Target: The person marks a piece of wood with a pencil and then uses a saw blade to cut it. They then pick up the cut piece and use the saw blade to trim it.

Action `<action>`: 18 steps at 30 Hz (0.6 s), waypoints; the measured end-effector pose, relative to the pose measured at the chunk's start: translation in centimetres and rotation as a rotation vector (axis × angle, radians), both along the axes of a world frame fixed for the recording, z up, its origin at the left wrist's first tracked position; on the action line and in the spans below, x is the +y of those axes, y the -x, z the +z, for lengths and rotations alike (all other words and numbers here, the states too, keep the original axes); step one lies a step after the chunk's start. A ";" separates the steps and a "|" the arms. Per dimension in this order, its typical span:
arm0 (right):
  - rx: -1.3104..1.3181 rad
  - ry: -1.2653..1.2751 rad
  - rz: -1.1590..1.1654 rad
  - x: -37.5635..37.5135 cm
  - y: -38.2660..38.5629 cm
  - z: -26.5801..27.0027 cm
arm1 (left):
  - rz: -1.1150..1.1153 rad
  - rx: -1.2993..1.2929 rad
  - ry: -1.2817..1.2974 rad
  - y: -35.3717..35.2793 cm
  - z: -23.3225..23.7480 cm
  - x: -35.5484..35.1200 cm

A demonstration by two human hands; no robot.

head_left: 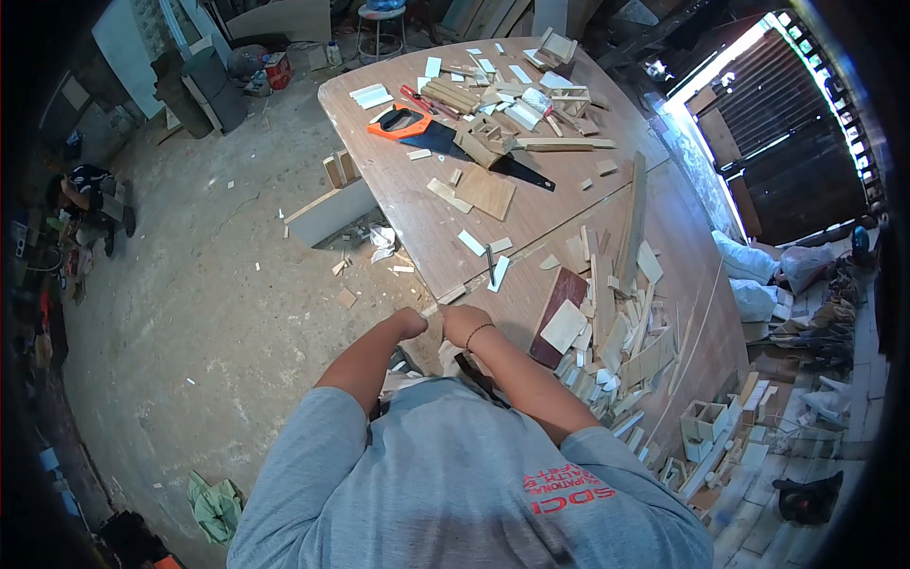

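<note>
My left hand [410,323] is closed, at the near corner of the wooden table, in front of my body. Close on its right, my right hand [464,324] is also closed, a dark bracelet at its wrist. A small pale piece [434,310] shows between the two hands; what each one grips is mostly hidden. Just beyond them, a short wood strip [452,295] lies at the table's corner. A dark pen-like tool [490,266] rests farther in, beside small white strips [471,243].
On the table [408,218] lie a handsaw [431,136] with an orange handle, a thin wood panel [486,193] and heaped offcuts [607,322]. A board [332,214] leans below its left edge. A person [92,197] sits far left. White sacks [744,256] stand right.
</note>
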State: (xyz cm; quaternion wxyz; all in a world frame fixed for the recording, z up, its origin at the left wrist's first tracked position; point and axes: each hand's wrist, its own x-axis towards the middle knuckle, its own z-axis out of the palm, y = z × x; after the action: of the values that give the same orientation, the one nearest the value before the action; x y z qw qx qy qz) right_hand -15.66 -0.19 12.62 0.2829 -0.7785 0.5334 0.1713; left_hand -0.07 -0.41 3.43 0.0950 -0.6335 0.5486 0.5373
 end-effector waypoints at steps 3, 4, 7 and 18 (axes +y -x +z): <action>0.030 -0.041 0.083 -0.1 0.0 3.1 | -0.002 -0.029 -0.007 -0.2 -0.3 0.2; 0.100 -0.092 0.144 0.0 -0.1 4.6 | 0.007 -0.026 -0.011 -0.1 -0.5 0.2; 0.065 -0.021 0.018 0.7 0.0 2.4 | -0.001 -0.018 -0.010 0.0 0.0 -0.2; -0.015 0.009 0.003 2.0 1.4 0.8 | 0.010 0.071 0.096 -0.3 -2.0 0.0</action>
State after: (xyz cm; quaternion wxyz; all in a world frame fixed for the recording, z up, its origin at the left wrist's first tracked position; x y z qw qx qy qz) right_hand -17.04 1.83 13.45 0.2832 -0.7818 0.5309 0.1632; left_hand 0.25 -0.39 1.45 0.0423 -0.6207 0.5734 0.5331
